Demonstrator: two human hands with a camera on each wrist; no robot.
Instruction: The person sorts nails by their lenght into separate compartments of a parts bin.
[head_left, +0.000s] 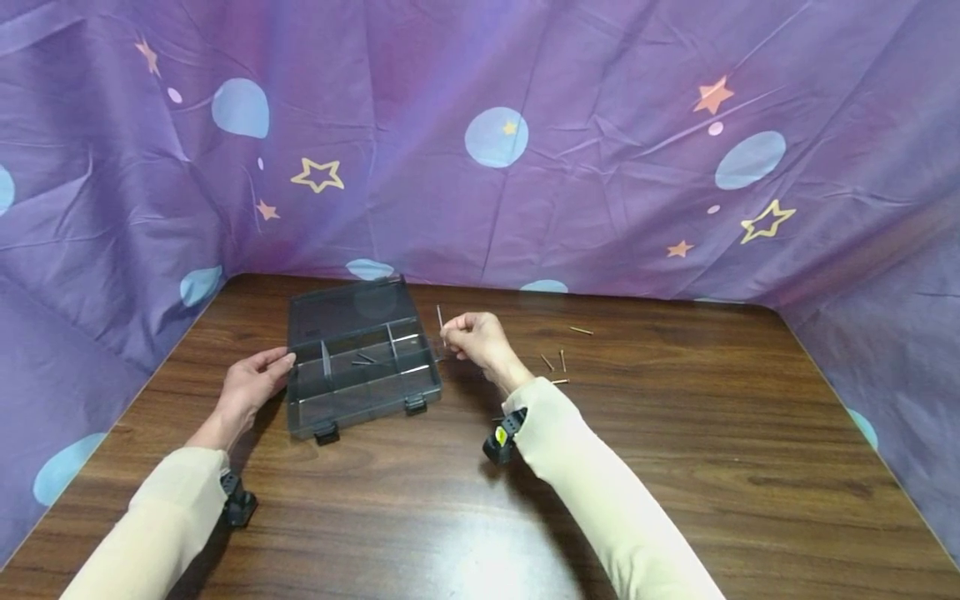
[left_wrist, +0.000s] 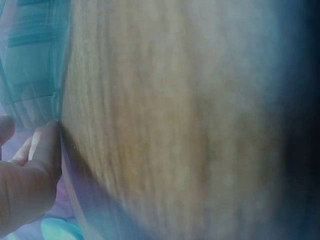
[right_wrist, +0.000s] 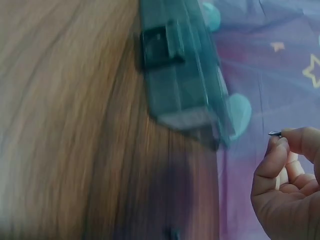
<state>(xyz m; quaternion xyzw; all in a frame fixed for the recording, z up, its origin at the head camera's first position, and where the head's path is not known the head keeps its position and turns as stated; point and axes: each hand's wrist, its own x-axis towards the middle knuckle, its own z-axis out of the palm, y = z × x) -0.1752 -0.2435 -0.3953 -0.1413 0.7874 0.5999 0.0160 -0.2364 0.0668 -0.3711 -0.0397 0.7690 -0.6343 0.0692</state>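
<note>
A dark, see-through compartment box [head_left: 365, 410] lies on the table with its lid [head_left: 348, 310] folded back. My left hand [head_left: 255, 381] rests fingertips on the box's left side; in the left wrist view the fingers [left_wrist: 46, 145] are nearly straight at its edge. Just off the box's right side, my right hand [head_left: 477, 340] pinches a thin silver nail [head_left: 439, 316] between thumb and fingertips, its length standing upright. The right wrist view shows only a small pointed end [right_wrist: 274, 133] of it; the rest is hidden. A few dark nails [head_left: 365, 360] lie in a middle compartment.
Several brass-coloured nails [head_left: 562, 361] are scattered on the wooden table [head_left: 720, 450], right of my right hand. Dividers [head_left: 326, 360] split the box, and two latches [head_left: 415, 404] stick out along its front. A purple patterned cloth [head_left: 600, 167] hangs behind the table.
</note>
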